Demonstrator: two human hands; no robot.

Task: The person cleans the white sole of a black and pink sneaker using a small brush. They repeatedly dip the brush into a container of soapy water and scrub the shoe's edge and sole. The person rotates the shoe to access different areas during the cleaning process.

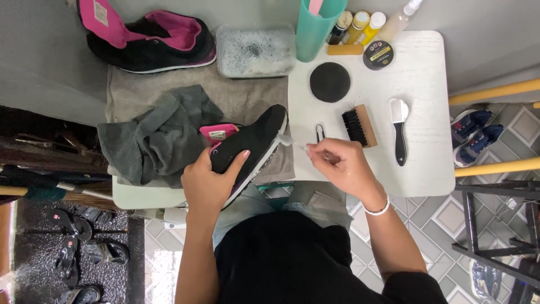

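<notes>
Black shoe (250,143) with a pink tongue lies tilted on its side at the near edge of the white worktop (427,163), over a grey cloth (160,135). Of the two hands, the left (207,183) wraps around the shoe's heel and holds it firmly. The right (340,163) is closed, pinching a small pale tool whose tip touches the white sole near the toe. Just beyond the right hand lie a wooden brush (359,126) with black bristles and a white-headed brush (399,130) with a black handle.
</notes>
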